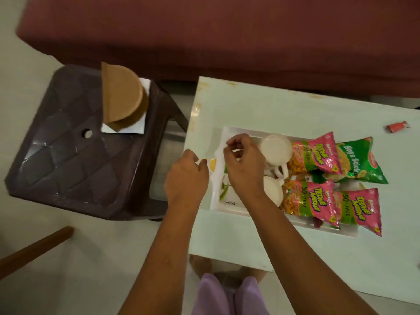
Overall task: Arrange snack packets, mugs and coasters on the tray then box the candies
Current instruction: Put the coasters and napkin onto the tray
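A white tray [218,202] lies on the pale table [250,103]. It carries two white mugs [276,149] [273,193], three pink snack packets [318,155] [305,198] [360,209] and a green one [359,160]. My left hand [186,178] is at the tray's left rim, its fingertips pinching a small yellow candy [213,164]. My right hand [244,164] hovers over the tray's left end with fingers curled towards the thumb; I cannot see whether anything is in them. A red candy [398,126] lies alone at the table's far right.
Left of the table stands a dark brown plastic stool [68,155]. On it is a round brown cardboard box with a tilted lid [122,96], resting on white paper [127,129]. A maroon sofa [227,37] runs along the back. A wooden leg [34,251] shows lower left.
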Available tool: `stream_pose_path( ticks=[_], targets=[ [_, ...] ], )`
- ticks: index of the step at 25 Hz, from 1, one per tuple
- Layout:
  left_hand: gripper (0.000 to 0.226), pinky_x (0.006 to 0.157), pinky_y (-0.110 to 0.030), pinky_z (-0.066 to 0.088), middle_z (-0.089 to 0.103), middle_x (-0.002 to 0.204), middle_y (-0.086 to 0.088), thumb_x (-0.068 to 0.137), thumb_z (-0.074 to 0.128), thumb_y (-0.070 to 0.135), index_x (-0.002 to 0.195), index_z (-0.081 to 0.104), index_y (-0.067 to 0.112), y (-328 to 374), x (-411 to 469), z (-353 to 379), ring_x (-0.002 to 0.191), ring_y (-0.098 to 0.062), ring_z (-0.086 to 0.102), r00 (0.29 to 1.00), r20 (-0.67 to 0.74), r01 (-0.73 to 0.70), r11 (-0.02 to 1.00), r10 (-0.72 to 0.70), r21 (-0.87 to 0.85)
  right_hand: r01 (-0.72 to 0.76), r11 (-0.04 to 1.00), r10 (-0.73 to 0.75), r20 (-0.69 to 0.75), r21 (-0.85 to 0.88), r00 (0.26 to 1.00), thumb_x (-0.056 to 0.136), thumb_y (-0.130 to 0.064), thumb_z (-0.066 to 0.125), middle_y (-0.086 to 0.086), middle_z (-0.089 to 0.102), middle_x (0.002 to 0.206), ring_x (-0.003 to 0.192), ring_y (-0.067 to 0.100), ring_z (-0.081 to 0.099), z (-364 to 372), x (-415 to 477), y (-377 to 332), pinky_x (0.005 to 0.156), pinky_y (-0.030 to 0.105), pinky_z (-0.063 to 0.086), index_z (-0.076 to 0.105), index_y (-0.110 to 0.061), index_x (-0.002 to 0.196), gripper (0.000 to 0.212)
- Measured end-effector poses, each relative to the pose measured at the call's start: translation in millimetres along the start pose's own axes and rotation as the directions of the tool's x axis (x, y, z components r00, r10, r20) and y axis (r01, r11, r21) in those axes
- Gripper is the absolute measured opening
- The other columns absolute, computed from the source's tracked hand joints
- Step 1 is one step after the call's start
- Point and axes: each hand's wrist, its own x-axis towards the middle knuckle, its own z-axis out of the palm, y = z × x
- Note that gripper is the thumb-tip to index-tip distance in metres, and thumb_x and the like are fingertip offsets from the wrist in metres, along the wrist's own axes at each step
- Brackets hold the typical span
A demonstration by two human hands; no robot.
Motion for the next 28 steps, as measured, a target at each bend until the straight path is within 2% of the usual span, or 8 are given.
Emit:
stream_pose_path(
  ticks=[5, 8, 13, 15, 18, 21, 24, 28],
  targets=[
    [0.024, 0.074, -0.027, 0.036, 0.061, 0.110, -0.006, 0.087, 0.057, 0.021, 0.110, 0.053, 0.015, -48.4, 43.0, -68.7, 0.101, -0.022, 0.056, 0.933, -0.358, -0.070, 0.969, -0.020, -0.237, -0.021, 0.999, 0.012, 0.265, 0.032, 0.964, 0.088, -0.012, 0.058, -0.004, 0.061, 0.095, 0.086, 0.007, 0.058, 88.8, 19.9, -59.5, 0.075, 0.014, 0.045, 0.059, -0.016, 0.104, 0.017],
    [0.036, 0.083, -0.025, 0.036, 0.057, 0.121, -0.005, 0.087, 0.058, 0.019, 0.121, 0.049, 0.013, -74.1, 79.8, -94.7, 0.113, -0.019, 0.050, 0.907, -0.421, -0.157, 0.930, 0.003, -0.332, -0.106, 0.992, 0.077, 0.334, 0.070, 0.939, 0.089, -0.019, 0.058, -0.002, 0.058, 0.107, 0.095, 0.010, 0.055, 136.1, 36.3, -88.4, 0.081, 0.022, 0.044, 0.051, -0.017, 0.126, 0.037],
    [0.039, 0.083, -0.024, 0.042, 0.056, 0.125, -0.003, 0.094, 0.048, 0.017, 0.133, 0.041, 0.016, -86.7, 125.1, -99.9, 0.108, -0.014, 0.055, 0.977, -0.175, 0.000, 0.814, -0.124, -0.581, -0.315, 0.934, 0.241, 0.355, 0.166, 0.903, 0.092, -0.021, 0.053, 0.001, 0.065, 0.109, 0.097, 0.015, 0.060, 182.2, 57.1, -94.5, 0.089, 0.038, 0.053, 0.051, -0.017, 0.125, 0.034],
    [0.035, 0.080, -0.026, 0.045, 0.059, 0.117, -0.003, 0.094, 0.048, 0.011, 0.128, 0.046, 0.018, -85.4, 129.0, -98.7, 0.101, -0.015, 0.058, 0.972, -0.190, 0.000, 0.814, -0.136, -0.582, -0.332, 0.925, 0.265, 0.315, 0.185, 0.912, 0.091, -0.019, 0.055, 0.005, 0.067, 0.109, 0.098, 0.017, 0.063, 188.1, 61.3, -90.7, 0.091, 0.039, 0.054, 0.056, -0.014, 0.120, 0.029],
    [0.033, 0.075, -0.022, 0.051, 0.061, 0.115, -0.002, 0.093, 0.047, 0.007, 0.122, 0.050, 0.024, -77.4, 122.8, -97.0, 0.098, -0.015, 0.062, 0.965, -0.198, -0.002, 0.751, -0.172, -0.660, -0.206, 0.948, 0.154, 0.215, 0.242, 0.964, 0.088, -0.017, 0.058, 0.001, 0.066, 0.093, 0.087, 0.013, 0.064, 174.1, 55.1, -95.2, 0.080, 0.028, 0.057, 0.060, -0.011, 0.102, 0.015],
    [0.033, 0.081, -0.036, 0.058, 0.063, 0.114, -0.003, 0.094, 0.046, 0.007, 0.107, 0.053, 0.036, -59.6, 101.6, -85.6, 0.098, -0.018, 0.066, 0.989, -0.053, 0.040, 0.602, -0.136, -0.798, 0.004, 0.983, -0.012, 0.040, 0.186, 0.999, 0.084, -0.016, 0.062, -0.003, 0.063, 0.074, 0.067, 0.010, 0.064, 132.2, 31.2, -98.8, 0.057, 0.014, 0.053, 0.056, -0.017, 0.085, 0.007],
    [0.031, 0.085, -0.040, 0.056, 0.064, 0.117, -0.006, 0.094, 0.046, 0.006, 0.115, 0.058, 0.025, -39.1, 66.7, -55.5, 0.103, -0.023, 0.065, 0.994, 0.112, 0.101, 0.507, -0.009, -0.856, 0.079, 0.992, -0.071, -0.079, 0.103, 0.994, 0.081, -0.016, 0.066, -0.007, 0.064, 0.066, 0.060, 0.005, 0.065, 85.3, 1.4, -84.3, 0.053, 0.012, 0.051, 0.056, -0.016, 0.081, 0.010],
    [0.027, 0.076, -0.022, 0.050, 0.067, 0.093, 0.008, 0.095, 0.038, 0.043, 0.095, 0.063, 0.032, -11.7, 22.0, -16.7, 0.091, -0.011, 0.064, 0.895, 0.441, 0.305, 0.621, 0.073, -0.722, 0.016, 0.979, -0.044, -0.133, -0.201, 0.990, 0.084, -0.019, 0.066, -0.018, 0.054, 0.062, 0.057, -0.005, 0.059, 46.3, -25.0, -33.1, 0.052, 0.003, 0.043, 0.057, -0.015, 0.082, 0.010]
  ],
)
